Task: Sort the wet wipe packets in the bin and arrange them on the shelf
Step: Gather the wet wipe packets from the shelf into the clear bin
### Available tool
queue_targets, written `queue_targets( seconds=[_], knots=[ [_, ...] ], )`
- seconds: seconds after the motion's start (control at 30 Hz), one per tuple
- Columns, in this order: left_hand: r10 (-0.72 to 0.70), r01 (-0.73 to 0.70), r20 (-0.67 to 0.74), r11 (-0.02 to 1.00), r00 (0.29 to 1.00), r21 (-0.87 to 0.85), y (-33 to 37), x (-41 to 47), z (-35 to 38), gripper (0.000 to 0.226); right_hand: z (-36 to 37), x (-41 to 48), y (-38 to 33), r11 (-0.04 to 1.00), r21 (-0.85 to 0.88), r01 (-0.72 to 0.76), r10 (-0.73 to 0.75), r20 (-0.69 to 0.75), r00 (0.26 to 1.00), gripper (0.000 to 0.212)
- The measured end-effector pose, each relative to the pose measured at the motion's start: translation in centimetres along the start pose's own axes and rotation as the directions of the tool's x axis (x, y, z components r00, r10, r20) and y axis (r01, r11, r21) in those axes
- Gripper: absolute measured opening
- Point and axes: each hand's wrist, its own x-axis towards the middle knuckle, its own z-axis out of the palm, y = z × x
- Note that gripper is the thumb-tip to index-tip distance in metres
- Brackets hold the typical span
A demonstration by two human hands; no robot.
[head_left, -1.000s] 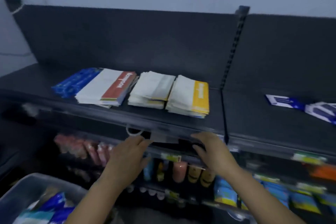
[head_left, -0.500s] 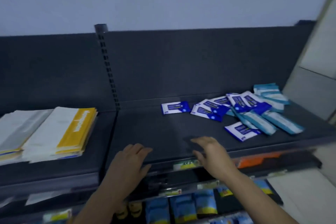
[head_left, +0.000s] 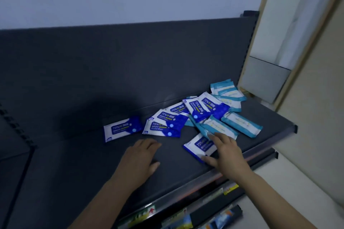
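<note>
Dark shelf (head_left: 83,163): wet wipe packets lie in a loose, overlapping heap toward its right end. Blue packets (head_left: 167,119) sit left and centre, teal packets (head_left: 242,124) right and far.

Left hand (head_left: 139,156): open, palm down on bare shelf, holding nothing.

Right hand (head_left: 226,152): open, fingers spread, touching the nearest blue packet (head_left: 200,145) near the front edge.

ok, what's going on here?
A person is sorting wet wipe packets on a dark shelf. The right hand lies with spread fingers on the nearest dark blue packet, thumb at its near edge. The left hand rests flat on the bare shelf, holding nothing. Dark blue ones and teal packets lie in one overlapping heap, not yet arranged.
</note>
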Motion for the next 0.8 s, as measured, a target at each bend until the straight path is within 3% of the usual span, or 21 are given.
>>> queue_targets(
  seconds=[0.13,0.27,0.37,0.47,0.57,0.8],
  knots=[
    [0.056,-0.057,0.070,0.998,0.996,0.016,-0.7,6.2,0.9,0.071,-0.2,3.7,1.3,0.998,-0.001,-0.068,0.068,0.051,0.996,0.128],
    [0.042,-0.059,0.226,0.996,0.973,0.068,-2.0,11.4,2.0,0.089,0.5,7.1,1.7,0.993,0.009,-0.115,0.114,0.108,0.988,0.123],
    [0.008,-0.043,0.359,0.995,0.933,0.089,-3.0,14.2,2.9,0.105,1.4,8.5,1.8,0.986,-0.042,-0.162,0.167,0.142,0.976,0.134],
    [-0.014,0.002,0.442,1.000,0.897,0.028,-3.7,15.8,3.4,0.113,1.7,9.4,1.8,0.979,-0.074,-0.188,0.195,0.112,0.974,0.106],
    [0.012,-0.014,0.406,1.000,0.914,0.002,-3.7,16.4,3.3,0.104,1.3,9.8,1.8,0.981,-0.103,-0.162,0.169,0.065,0.983,0.079],
    [-0.044,0.005,0.313,0.992,0.949,0.126,-1.6,16.2,3.8,0.075,-1.4,10.6,2.6,0.984,-0.177,0.004,0.011,0.085,0.996,0.055]
  ],
)
